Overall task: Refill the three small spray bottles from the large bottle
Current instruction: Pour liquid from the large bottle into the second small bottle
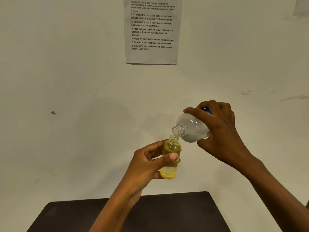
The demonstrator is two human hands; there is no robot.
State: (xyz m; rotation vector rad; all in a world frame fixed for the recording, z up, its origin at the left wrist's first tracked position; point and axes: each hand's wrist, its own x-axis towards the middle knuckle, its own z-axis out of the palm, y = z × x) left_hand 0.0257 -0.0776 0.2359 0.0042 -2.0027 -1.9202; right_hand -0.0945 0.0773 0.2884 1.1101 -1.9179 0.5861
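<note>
My left hand [147, 164] grips a small yellow-tinted bottle [170, 158] without a cap, held nearly upright above the table. Clear liquid fills part of it. My right hand [219, 131] holds the large clear bottle [190, 128], tipped down to the left, with its open mouth resting right at the small bottle's neck. A bit of blue label shows under my right fingers. Liquid lies in the lower side of the large bottle. No other small bottles or caps are in view.
A dark table top [167, 213] fills the bottom of the view below my forearms. Behind it is a pale wall with a printed instruction sheet [152, 30] taped up high.
</note>
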